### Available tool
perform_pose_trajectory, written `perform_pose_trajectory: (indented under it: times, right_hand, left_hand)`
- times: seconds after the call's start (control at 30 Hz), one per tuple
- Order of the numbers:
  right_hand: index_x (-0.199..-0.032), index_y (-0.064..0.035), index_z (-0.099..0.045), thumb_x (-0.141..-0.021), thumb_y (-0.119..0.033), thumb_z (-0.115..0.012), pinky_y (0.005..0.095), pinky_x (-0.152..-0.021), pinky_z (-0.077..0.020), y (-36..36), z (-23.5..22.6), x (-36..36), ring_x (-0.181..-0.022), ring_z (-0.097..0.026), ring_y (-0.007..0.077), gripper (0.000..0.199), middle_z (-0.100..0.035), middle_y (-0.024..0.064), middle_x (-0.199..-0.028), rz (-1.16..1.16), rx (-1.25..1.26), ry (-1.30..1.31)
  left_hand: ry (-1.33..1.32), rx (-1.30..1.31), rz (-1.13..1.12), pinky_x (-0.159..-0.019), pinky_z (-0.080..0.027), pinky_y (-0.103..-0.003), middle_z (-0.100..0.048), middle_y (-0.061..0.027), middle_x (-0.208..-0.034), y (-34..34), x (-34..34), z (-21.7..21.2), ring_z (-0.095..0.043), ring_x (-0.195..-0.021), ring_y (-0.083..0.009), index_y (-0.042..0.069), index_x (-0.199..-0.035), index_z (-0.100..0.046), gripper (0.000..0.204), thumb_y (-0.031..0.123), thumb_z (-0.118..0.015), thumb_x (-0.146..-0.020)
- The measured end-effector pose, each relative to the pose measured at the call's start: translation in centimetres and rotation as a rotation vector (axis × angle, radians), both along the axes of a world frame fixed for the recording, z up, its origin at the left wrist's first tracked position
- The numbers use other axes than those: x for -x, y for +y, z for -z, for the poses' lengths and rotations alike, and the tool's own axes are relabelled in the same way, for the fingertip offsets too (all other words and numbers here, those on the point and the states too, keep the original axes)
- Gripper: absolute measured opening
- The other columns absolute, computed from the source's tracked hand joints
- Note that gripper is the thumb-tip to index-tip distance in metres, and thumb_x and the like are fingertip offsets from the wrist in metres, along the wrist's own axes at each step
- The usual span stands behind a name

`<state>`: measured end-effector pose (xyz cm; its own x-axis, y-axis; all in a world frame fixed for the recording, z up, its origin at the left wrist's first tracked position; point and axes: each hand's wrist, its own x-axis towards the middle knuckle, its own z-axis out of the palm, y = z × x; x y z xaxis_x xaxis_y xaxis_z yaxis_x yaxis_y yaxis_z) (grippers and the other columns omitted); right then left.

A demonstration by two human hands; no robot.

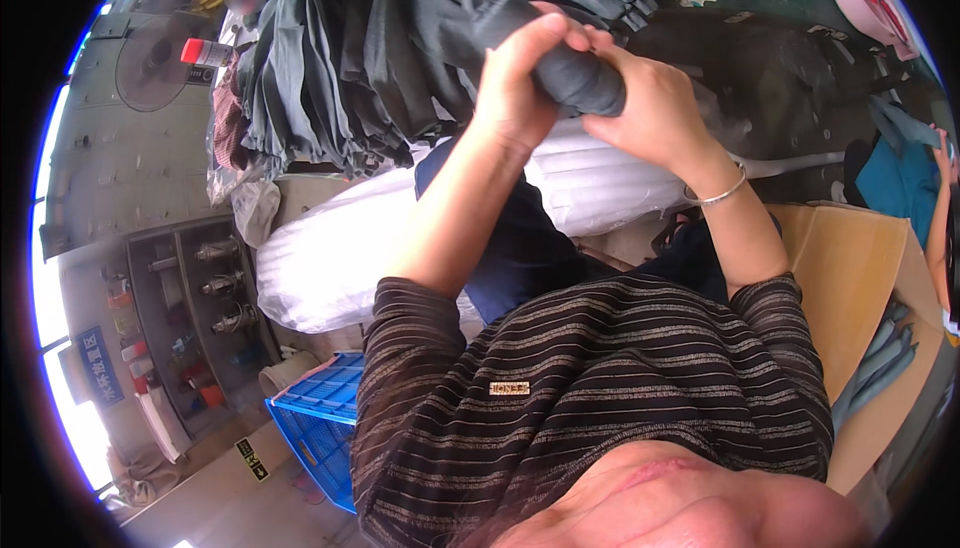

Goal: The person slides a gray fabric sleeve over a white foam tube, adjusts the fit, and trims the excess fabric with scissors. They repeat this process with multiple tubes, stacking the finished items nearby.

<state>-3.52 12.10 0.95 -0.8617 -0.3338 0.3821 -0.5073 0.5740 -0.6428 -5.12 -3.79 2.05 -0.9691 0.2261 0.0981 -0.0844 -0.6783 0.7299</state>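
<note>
Fingers first: the left hand (520,88) was curled tight over the near end of a dark grey rolled cloth (575,78), thumb laid across its top, fingers wrapped around and pressed together on the fabric. The right hand (655,113) gripped the same roll from the other side, its fingers closed under and around the far end, thumb pinching in toward the left hand's knuckles. So the roll sat squarely between both fists, held up in front of the chest, its rounded end poking out just past the right hand's fingers. A thin silver bracelet (718,193) circled the right wrist.

Out from there, both forearms ran back into striped dark sleeves (600,368). Just behind the hands hung a heap of dark grey garments (360,48), and below it lay a long white plastic-wrapped bundle (330,258). An open cardboard box (860,278) stood at the right, a blue plastic crate (320,418) low at the left.
</note>
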Motion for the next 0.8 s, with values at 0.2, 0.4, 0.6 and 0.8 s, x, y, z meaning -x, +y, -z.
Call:
perform_pose_trajectory:
  times: [0.2, 0.4, 0.6, 0.8]
  right_hand:
    - [-0.105, -0.0014, -0.063, -0.068, -0.031, -0.076, 0.0407, -0.080, -0.0527, 0.2, -1.0, 1.3, -0.090, -0.068, 0.0350, 0.049, -0.069, 0.0216, -0.093, -0.316, -0.012, -0.395]
    - [-0.103, 0.0002, -0.064, -0.064, -0.021, -0.075, 0.0368, -0.073, -0.0523, 7.3, 1.1, -1.7, -0.076, -0.067, 0.0287, 0.046, -0.069, 0.0174, -0.085, -0.314, -0.093, -0.784]
    - [-0.099, 0.0003, -0.065, -0.064, -0.020, -0.073, 0.0379, -0.074, -0.0520, 10.9, 2.0, -3.8, -0.077, -0.067, 0.0344, 0.042, -0.066, 0.0212, -0.082, -0.163, -0.146, -0.672]
    - [-0.090, 0.0016, -0.061, -0.067, -0.014, -0.072, 0.0386, -0.072, -0.0507, 6.0, 2.3, -4.4, -0.077, -0.065, 0.0374, 0.030, -0.065, 0.0190, -0.080, -0.163, -0.071, -0.454]
  left_hand:
    - [0.047, 0.004, -0.244, -0.105, -0.043, -0.048, -0.050, -0.0030, -0.067, -3.4, 1.0, -1.7, -0.057, -0.080, -0.0217, 0.009, -0.070, -0.051, 0.024, 0.021, -0.061, -0.088]
    - [-0.167, -0.092, -0.301, -0.098, -0.045, -0.048, -0.044, -0.0006, -0.059, -7.7, 1.1, 0.1, -0.053, -0.067, -0.0175, 0.011, -0.058, -0.045, 0.031, 0.012, -0.062, -0.083]
    - [-0.140, -0.194, -0.306, -0.098, -0.043, -0.047, -0.051, 0.0015, -0.065, -7.3, 1.2, -0.7, -0.059, -0.075, -0.0153, 0.012, -0.066, -0.052, 0.024, 0.017, -0.063, -0.087]
    - [0.059, -0.226, -0.290, -0.105, -0.041, -0.046, -0.060, 0.0008, -0.083, -4.9, 0.3, -1.0, -0.061, -0.077, -0.0151, 0.012, -0.101, -0.056, 0.015, 0.019, -0.062, -0.089]
